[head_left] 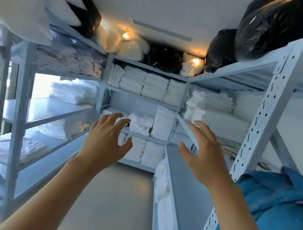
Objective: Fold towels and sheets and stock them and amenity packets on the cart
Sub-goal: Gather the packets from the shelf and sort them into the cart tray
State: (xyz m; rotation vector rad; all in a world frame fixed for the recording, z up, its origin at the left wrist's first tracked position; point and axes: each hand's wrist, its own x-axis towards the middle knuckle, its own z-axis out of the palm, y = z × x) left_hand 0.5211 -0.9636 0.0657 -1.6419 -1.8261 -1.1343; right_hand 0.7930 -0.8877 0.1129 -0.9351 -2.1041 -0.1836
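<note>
I stand in a narrow linen store room. My left hand [107,140] and my right hand [201,152] are stretched out in front of me in the aisle, fingers spread and loosely bent, holding nothing. Beyond them, stacks of folded white towels [151,87] fill the back shelving unit, with more folded white towels [142,123] on the shelf just past my left fingertips. Folded white sheets [70,92] lie on the left rack. No cart shows in view.
Grey metal racks [268,111] line both sides and the back wall. Black bags [274,26] and white pillows [25,1] sit on the top shelves. A blue cloth bundle [280,201] lies on the right rack. Bare grey floor [116,197] runs between the racks.
</note>
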